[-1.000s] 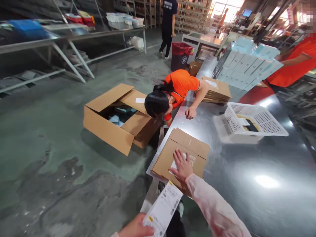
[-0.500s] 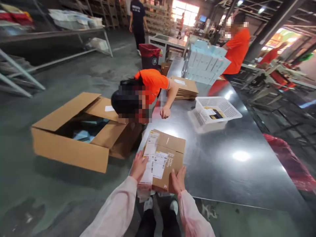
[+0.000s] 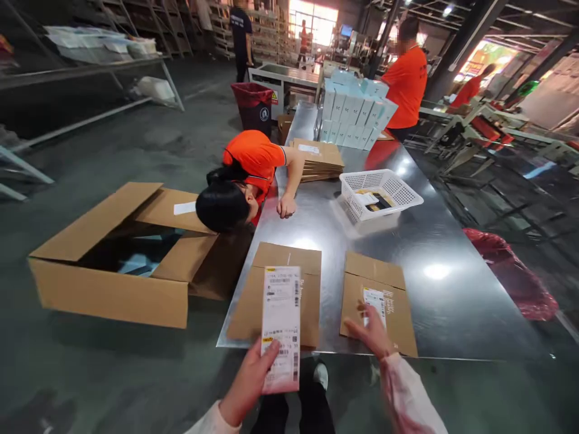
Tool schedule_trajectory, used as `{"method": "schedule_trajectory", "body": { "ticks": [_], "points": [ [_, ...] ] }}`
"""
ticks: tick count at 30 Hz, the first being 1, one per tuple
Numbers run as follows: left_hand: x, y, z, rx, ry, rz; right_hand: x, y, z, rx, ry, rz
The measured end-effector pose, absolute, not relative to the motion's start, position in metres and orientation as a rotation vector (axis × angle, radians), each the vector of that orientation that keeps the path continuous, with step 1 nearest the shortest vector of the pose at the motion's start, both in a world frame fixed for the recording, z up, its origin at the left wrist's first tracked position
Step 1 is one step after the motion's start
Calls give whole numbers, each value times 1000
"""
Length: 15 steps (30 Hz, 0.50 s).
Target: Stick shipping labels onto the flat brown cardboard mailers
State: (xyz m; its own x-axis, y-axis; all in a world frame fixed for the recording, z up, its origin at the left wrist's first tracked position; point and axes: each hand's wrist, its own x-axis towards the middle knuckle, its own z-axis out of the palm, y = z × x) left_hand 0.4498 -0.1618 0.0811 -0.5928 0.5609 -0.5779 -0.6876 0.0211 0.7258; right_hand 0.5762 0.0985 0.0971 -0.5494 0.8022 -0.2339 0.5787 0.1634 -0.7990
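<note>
My left hand [image 3: 253,374] pinches a long strip of printed shipping labels [image 3: 281,313] by its lower left edge, thumb on top. The labels hang in front of a flat cardboard mailer [image 3: 246,295] at the table's near left corner and hide part of it. To the right, a second flat cardboard mailer [image 3: 398,328] lies on the metal table, with a white shipping label [image 3: 379,301] stuck on it. My right hand [image 3: 373,334] is over this second mailer beside its label, fingers apart and holding nothing; I cannot tell if it touches the cardboard.
A white plastic basket [image 3: 380,196] stands farther back on the metal table [image 3: 452,301], near a stack of mailers [image 3: 321,160] and pale blue boxes [image 3: 353,114]. A co-worker in orange [image 3: 253,157] leans at the table's left edge by a large open carton [image 3: 108,301].
The labelled mailer has moved right, and another mailer now shows at the left. My left hand has drawn the labels nearer to me. My right hand has shifted right with fingers spread.
</note>
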Motion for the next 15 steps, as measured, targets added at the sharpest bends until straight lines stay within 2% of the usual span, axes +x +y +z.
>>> {"method": "schedule_trajectory", "body": {
  "ticks": [2,4,6,9,13,15],
  "points": [
    [456,-163,76,-9,1343,1684,550,35,94,-924,-2163,2011],
    [454,-166,75,54,1365,1735,533,-22,90,-779,-1993,2282],
    [444,-169,75,0,1445,1838,525,-57,87,-741,-1976,2370],
    [428,-174,72,-63,1572,1838,515,-60,90,-743,-2101,2284],
    [424,-176,62,18,1587,1778,490,-31,98,-807,-2360,1812],
    [429,-174,55,-2,1572,1829,481,-25,100,-743,-2493,1714]
  ]
}}
